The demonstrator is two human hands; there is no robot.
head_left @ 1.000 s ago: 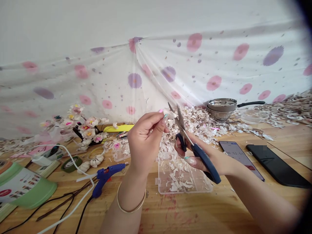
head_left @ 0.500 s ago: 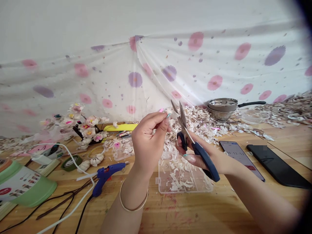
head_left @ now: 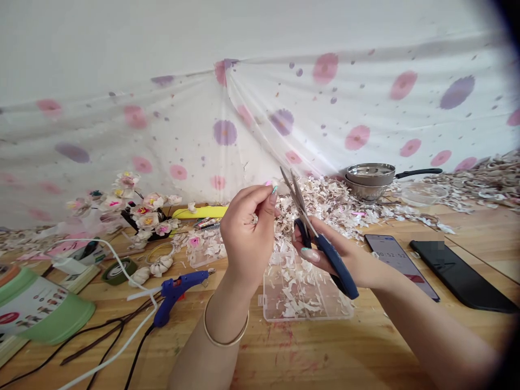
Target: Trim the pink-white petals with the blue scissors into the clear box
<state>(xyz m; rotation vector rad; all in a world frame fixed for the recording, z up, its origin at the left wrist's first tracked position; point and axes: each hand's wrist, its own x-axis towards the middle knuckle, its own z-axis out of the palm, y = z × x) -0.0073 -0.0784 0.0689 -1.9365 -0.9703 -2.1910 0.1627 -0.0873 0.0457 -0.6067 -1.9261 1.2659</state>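
My left hand (head_left: 247, 238) pinches something small, hidden by my fingertips; my right hand (head_left: 325, 252) grips light, stiff blue-handled scissors (head_left: 337, 268) by their loops, blades slightly open.

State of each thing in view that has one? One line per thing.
left hand: fingertips pinched together, anything held hidden
right hand: gripping the scissors
blue-handled scissors: blades slightly open
clear plastic compartment box: holding pale shavings
blue hot glue gun: lying on the table
phone: screen lit, showing a time
black phone: screen dark
steel pots: stacked
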